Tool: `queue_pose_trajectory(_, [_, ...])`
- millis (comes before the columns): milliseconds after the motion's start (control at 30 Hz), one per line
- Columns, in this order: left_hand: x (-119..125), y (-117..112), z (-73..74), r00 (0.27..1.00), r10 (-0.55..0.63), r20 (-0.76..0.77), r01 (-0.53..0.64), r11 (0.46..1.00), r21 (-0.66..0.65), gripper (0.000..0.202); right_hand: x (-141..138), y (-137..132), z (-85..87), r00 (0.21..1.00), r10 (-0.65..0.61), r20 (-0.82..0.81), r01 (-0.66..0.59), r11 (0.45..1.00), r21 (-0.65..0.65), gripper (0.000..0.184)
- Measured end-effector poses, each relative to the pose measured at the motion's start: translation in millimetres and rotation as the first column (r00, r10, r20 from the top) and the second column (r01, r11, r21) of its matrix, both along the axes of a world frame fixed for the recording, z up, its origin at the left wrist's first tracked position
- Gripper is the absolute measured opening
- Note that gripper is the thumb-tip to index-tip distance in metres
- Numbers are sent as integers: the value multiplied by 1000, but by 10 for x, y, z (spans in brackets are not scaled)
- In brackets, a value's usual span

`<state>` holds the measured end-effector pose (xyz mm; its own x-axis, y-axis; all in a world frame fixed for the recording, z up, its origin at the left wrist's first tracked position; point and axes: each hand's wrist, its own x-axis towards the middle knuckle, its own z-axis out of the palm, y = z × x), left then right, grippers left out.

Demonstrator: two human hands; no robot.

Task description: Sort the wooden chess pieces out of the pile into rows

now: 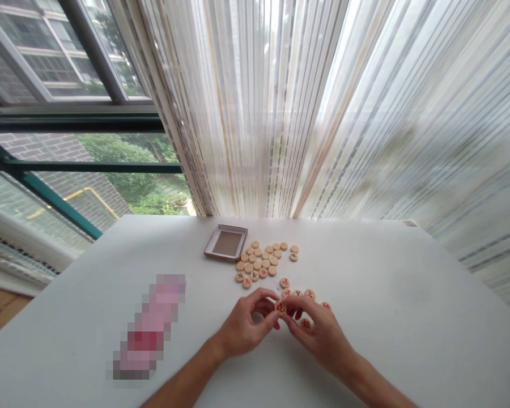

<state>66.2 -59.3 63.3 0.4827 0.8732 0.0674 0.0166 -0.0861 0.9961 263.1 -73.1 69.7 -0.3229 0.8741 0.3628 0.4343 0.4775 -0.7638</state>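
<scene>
Left hand (pixel 242 326): thumb and forefinger pinched narrow on the rim of one round piece (pixel 280 307), red mark facing up. Right hand (pixel 321 334): fingertips meet the same piece from the other side, fingers curled; holding or only touching, cannot tell. The piece is raised just off the table (pixel 408 294), right of the box (pixel 226 242) and well nearer the person.

A loose row of red pieces (pixel 297 293) lies flat right of the box on the person's side, partly under the right fingers; one more (pixel 305 323) shows beneath that hand. The pile (pixel 263 262) of pale pieces sits just right of the box, close-packed, mostly blank side up. The box is open and shallow. A blurred pink thing (pixel 151 326) lies left of the box, nearer the person. The curtain (pixel 280 113) hangs behind the box.

Risks, judged: the rim pinch is slight and shared by two hands, so the piece could slip and roll. Curled right fingers crowd the red row; a small shift could knock or flip those.
</scene>
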Motion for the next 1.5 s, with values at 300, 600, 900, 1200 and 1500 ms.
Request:
queue_pose_trajectory(300, [3,18,-121,999,35,-32,-35,999,-9,27,-14,-8,-93,999,39,31,-40,998,45,14])
queue_pose_trajectory(600, [-1,19,-114,999,23,-36,-24,1000,-17,25,-35,-17,-132,996,67,57,-69,997,21,20])
queue_pose_trajectory(900, [10,42,-140,998,63,21,-62,997,-41,30,9,17,-101,996,50,74,-50,999,4,15])
queue_pose_trajectory(1200, [14,98,-183,992,44,115,-34,996,-84,28,14,22,-66,993,5,115,-2,999,-32,12])
queue_pose_trajectory(1500, [-8,134,-118,995,16,100,-10,998,-61,31,-29,109,90,998,53,28,-51,996,-75,11])
